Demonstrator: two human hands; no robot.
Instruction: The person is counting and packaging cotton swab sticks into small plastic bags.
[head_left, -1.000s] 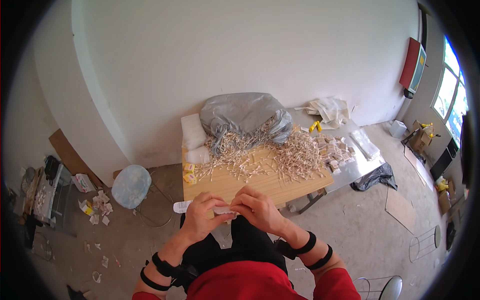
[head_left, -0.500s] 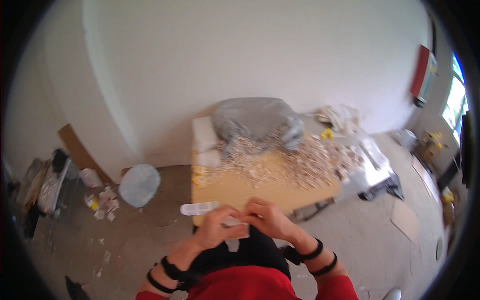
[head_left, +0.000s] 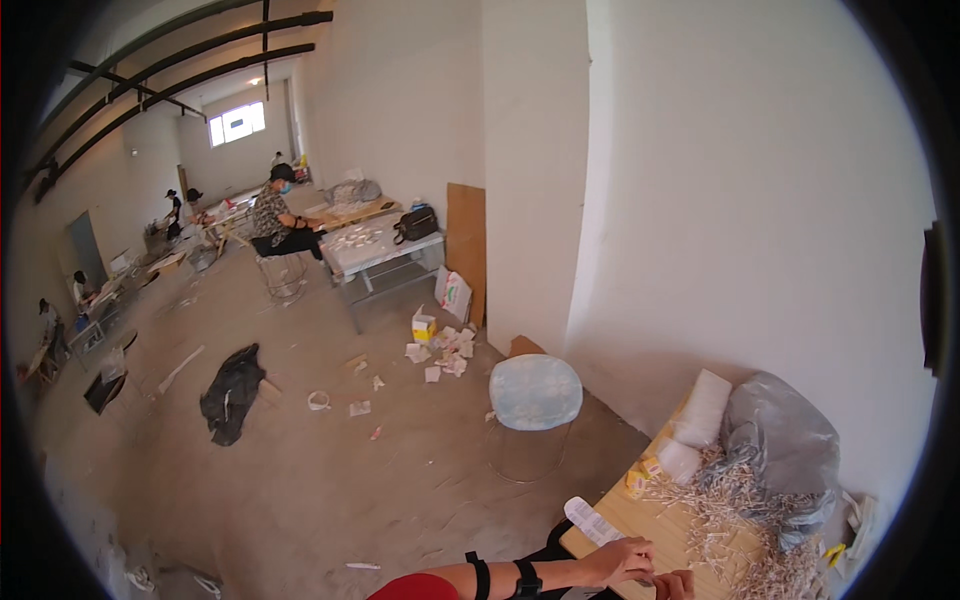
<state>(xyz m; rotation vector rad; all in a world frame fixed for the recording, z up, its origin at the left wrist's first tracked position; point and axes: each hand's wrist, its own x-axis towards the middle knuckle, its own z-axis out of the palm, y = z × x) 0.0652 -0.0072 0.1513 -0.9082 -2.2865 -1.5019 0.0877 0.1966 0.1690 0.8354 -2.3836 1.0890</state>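
My left hand [head_left: 622, 560] and my right hand [head_left: 677, 584] are close together at the near edge of a wooden table [head_left: 640, 515], low in the picture. Their fingers are curled; whether they hold anything cannot be made out. A flat white packet [head_left: 592, 521] lies at the table's corner just left of my left hand. Beyond the hands spreads a heap of small white sticks [head_left: 735, 515]. Behind the heap sit a grey plastic bag [head_left: 785, 450] and white rolls [head_left: 700, 410].
A round stool with a pale blue seat [head_left: 535, 392] stands left of the table. Paper scraps [head_left: 440, 348] and a black bag [head_left: 230, 395] lie on the concrete floor. A seated person [head_left: 275, 215] works at a far table [head_left: 375, 245]. A board [head_left: 465, 250] leans on the wall.
The view has swung from straight down over the table to the left, across the room. My hands stay together at the table's near edge, now at the lower right.
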